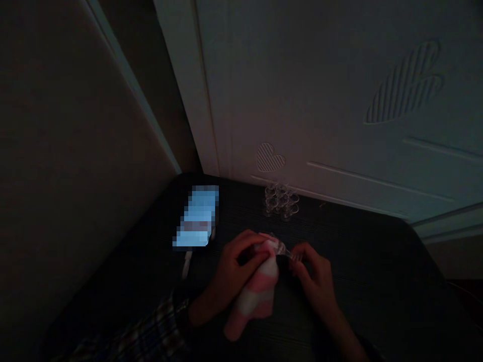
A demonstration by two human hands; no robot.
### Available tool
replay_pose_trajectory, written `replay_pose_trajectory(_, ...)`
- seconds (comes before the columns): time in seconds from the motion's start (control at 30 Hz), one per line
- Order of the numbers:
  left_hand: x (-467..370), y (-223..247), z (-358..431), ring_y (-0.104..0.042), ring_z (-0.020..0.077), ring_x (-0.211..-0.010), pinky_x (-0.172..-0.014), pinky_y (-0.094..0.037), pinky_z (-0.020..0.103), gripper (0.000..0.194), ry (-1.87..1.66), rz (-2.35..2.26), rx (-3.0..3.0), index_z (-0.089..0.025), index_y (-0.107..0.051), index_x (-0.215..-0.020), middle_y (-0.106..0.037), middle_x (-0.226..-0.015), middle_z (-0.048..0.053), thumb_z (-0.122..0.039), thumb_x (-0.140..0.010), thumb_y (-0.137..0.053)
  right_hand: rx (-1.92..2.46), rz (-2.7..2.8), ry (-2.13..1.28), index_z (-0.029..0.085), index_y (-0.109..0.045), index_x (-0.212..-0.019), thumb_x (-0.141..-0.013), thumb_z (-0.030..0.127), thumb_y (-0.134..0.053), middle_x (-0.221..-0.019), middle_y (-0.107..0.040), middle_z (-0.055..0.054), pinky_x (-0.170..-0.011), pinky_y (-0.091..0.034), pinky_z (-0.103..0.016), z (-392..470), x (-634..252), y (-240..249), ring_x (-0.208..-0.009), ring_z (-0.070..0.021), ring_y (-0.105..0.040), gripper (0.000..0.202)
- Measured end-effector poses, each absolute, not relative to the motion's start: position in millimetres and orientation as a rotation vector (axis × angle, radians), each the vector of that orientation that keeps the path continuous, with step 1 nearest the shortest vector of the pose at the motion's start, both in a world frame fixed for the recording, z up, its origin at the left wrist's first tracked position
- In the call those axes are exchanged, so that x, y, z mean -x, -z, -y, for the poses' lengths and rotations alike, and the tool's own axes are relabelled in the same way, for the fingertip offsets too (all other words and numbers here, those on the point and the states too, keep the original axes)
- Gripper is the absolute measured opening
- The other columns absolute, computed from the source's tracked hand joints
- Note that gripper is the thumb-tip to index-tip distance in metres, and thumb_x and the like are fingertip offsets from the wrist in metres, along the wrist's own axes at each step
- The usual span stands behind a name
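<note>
My left hand [236,264] is closed around a soft pink-and-white striped cloth [251,299], whose loose end hangs down toward me. The cloth wraps over one end of a small clear glass [284,250], so that part is hidden. My right hand [315,276] pinches the glass's other end, which looks like a thin stem or foot, between thumb and fingers. Behind both hands, several small clear glasses [281,201] stand close together on the dark table [362,256].
A lit phone [198,216] leans at the left with a pale cable [186,264] running below it. White panels [324,110] with raised hearts border the table's far side, and a wall [75,166] lies left. The light is very dim.
</note>
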State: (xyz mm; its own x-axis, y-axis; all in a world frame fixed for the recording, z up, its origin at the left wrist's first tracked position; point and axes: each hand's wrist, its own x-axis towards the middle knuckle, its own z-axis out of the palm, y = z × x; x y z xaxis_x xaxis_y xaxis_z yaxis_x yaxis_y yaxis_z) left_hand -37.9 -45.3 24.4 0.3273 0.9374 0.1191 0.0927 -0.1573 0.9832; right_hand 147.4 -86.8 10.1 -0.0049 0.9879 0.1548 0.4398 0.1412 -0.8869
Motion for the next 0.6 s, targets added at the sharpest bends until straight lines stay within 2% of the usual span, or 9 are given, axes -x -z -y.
replay_pose_trajectory(0.1, 37.3, -22.3, 44.4, -0.056, 0.0177, -0.093, -0.081, -0.044, 0.029, 0.017, -0.988, -0.998, -1.519, -0.02, -0.063, -0.094, -0.061, -0.099, 0.004, -0.023, -0.079, -0.057, 1.399, 1.648, -0.834, 0.019, -0.054, -0.078, -0.084, 0.027, -0.047, -0.063, -0.051, 0.003, -0.054, -0.035, -0.022, 87.5, -145.2, -11.7, -0.056, -0.0099, -0.048, 0.011)
replay_pose_trajectory(0.17, 37.2, -21.6, 43.6, -0.056, 0.0176, -0.093, -0.081, -0.044, 0.028, 0.016, -0.986, -0.994, -1.513, -0.02, -0.062, -0.094, -0.061, -0.098, 0.004, -0.024, -0.079, -0.056, 1.379, 1.617, -0.853, 0.021, -0.054, -0.094, -0.086, 0.026, -0.044, -0.068, -0.054, 0.003, -0.055, -0.037, -0.023, 87.4, -143.2, -12.2, -0.058, -0.0105, -0.05, 0.014)
replay_pose_trajectory(0.27, 37.8, -21.1, 42.9, -0.056, 0.017, -0.091, -0.079, -0.044, 0.028, 0.015, -0.984, -0.99, -1.52, -0.02, -0.061, -0.093, -0.06, -0.096, 0.004, -0.026, -0.08, -0.056, 1.321, 1.526, -0.865, 0.023, -0.045, -0.112, -0.085, 0.025, -0.047, -0.08, -0.057, 0.001, -0.061, -0.041, -0.024, 87.4, -140.3, -10.5, -0.066, -0.0117, -0.053, 0.027)
replay_pose_trajectory(0.43, 39.1, -19.7, 41.1, -0.056, 0.0154, -0.081, -0.07, -0.044, 0.025, 0.014, -0.976, -1.073, -1.533, -0.02, -0.061, -0.088, -0.059, -0.086, 0.002, -0.029, -0.078, -0.057, 1.254, 1.456, -0.844, 0.026, -0.038, -0.118, -0.076, 0.018, -0.059, -0.092, -0.056, -0.001, -0.07, -0.045, -0.027, 88.3, -137.1, -5.5, -0.071, -0.0122, -0.054, 0.047)
replay_pose_trajectory(0.6, 39.0, -15.7, 37.9, -0.057, 0.0162, -0.081, -0.071, -0.045, 0.026, 0.017, -0.995, -1.113, -1.445, -0.019, -0.059, -0.089, -0.061, -0.087, 0.002, -0.032, -0.079, -0.054, 1.217, 1.495, -0.841, 0.026, -0.039, -0.118, -0.075, 0.013, -0.06, -0.098, -0.054, -0.003, -0.076, -0.046, -0.031, 86.2, -136.1, -4.3, -0.076, -0.0134, -0.055, 0.049)
